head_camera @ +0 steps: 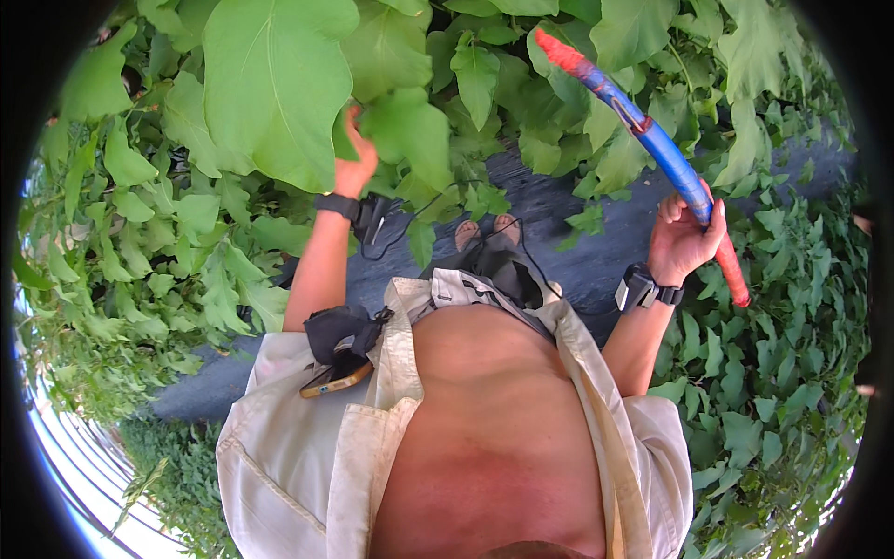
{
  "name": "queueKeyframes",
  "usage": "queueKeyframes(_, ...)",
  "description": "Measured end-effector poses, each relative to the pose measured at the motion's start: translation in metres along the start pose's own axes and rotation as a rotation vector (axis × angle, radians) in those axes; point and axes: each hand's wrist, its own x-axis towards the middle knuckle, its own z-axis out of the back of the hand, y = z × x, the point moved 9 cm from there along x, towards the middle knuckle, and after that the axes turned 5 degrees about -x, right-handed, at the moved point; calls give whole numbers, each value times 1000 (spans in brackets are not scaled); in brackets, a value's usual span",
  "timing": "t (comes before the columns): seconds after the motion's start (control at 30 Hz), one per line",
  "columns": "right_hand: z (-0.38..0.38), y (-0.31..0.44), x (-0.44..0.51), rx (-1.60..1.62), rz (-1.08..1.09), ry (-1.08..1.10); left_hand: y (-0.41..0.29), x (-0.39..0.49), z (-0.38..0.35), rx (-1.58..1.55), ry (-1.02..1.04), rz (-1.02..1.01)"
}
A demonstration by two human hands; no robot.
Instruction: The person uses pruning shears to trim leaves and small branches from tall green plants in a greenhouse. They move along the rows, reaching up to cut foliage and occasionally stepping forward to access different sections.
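Observation:
My right hand (688, 234) is closed around a curved stick (663, 147), wrapped in blue tape with red at both ends. The stick slants from the leaves at top right down to the plants beside my right wrist. Amid broad green leaves at upper left is my left hand (355, 164), partly hidden by a large leaf (276, 91) in front of it. A raised finger shows, but whether the hand holds a stem or leaf cannot be seen. Each wrist bears a black strap with a device; a dark cable hangs by the left one.
Dense leafy plants (209, 216) stand ahead and on the left, with more foliage (775, 363) at right. Dark ground sheeting (573, 244) runs between the rows, under my feet. A phone (339, 381) sits in my open shirt's pocket. Curved frame bars show at lower left.

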Motion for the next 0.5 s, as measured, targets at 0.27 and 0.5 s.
queueKeyframes(0.27,4,-82,20,-203,-198,207,-16,76,56,36,-179,15)
queueKeyframes(0.5,-24,-193,23,-217,-390,318,-12,90,42,-242,-22,235)
